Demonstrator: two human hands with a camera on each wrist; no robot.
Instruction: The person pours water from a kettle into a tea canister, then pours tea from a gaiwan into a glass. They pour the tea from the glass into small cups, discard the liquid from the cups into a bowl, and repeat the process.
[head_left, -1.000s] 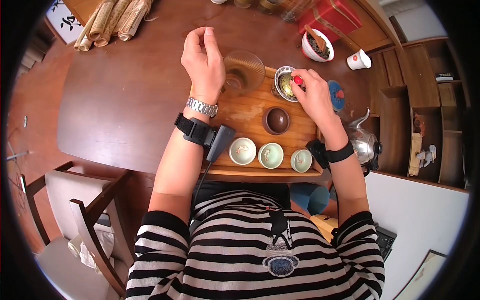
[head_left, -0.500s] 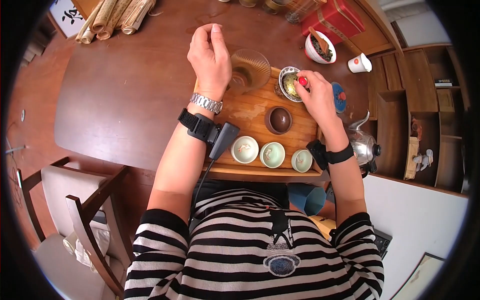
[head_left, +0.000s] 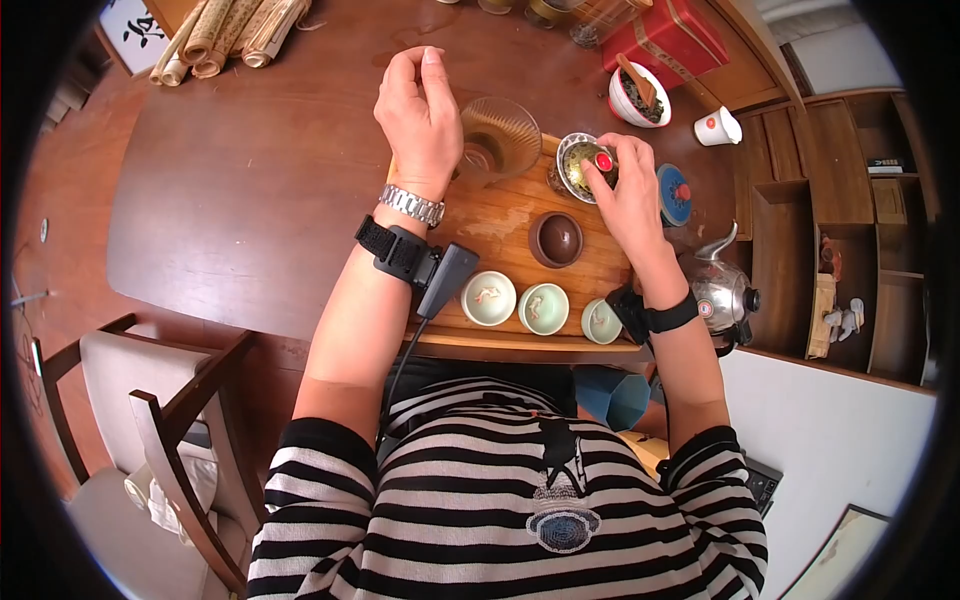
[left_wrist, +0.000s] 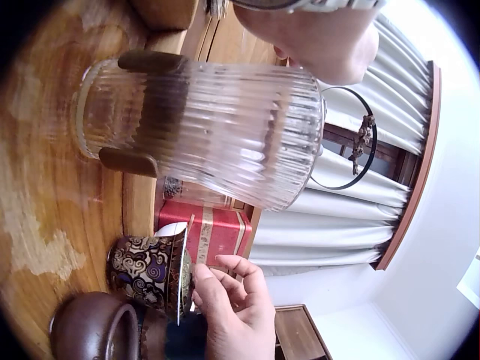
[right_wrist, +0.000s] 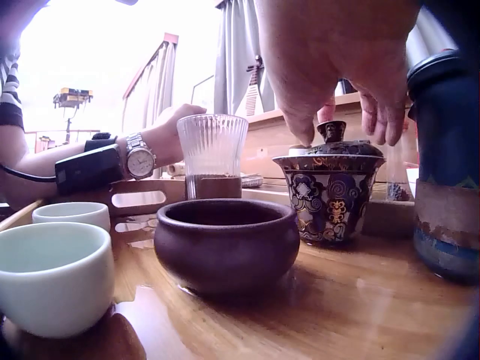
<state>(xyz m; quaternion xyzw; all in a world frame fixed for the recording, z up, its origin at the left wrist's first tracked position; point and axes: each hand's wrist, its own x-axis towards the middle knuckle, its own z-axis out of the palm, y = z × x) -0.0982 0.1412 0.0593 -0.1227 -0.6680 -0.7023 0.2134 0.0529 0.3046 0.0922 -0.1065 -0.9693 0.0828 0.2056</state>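
A patterned lidded bowl (head_left: pixel 575 166) (right_wrist: pixel 330 196) stands at the tray's far right, its lid in its mouth. Around the lid's red-topped knob (head_left: pixel 603 162) (right_wrist: pixel 331 131), my right hand (head_left: pixel 627 190) (right_wrist: pixel 337 60) hovers with thumb and fingers apart; a gap shows beside the knob in the right wrist view. My left hand (head_left: pixel 420 125) (left_wrist: pixel 315 37) is raised beside the ribbed glass pitcher (head_left: pixel 500 140) (left_wrist: pixel 232 127), fingers loosely bent and holding nothing. Dark liquid shows low in the pitcher. A brown bowl (head_left: pixel 556 240) (right_wrist: pixel 225 247) sits nearer my body.
Several pale green cups, one here (head_left: pixel 488 298), line the near edge of the wooden tray (head_left: pixel 480 225). To the right are a blue lid (head_left: pixel 674 192) and a steel kettle (head_left: pixel 722 290). Farther back stand a bowl of leaves (head_left: pixel 635 98), a paper cup (head_left: pixel 717 127) and a red box (head_left: pixel 680 45).
My right thumb and fingers have spread away from the red knob they were pinching, and the wrist has shifted slightly. My left hand shifted slightly in view earlier, then stayed still.
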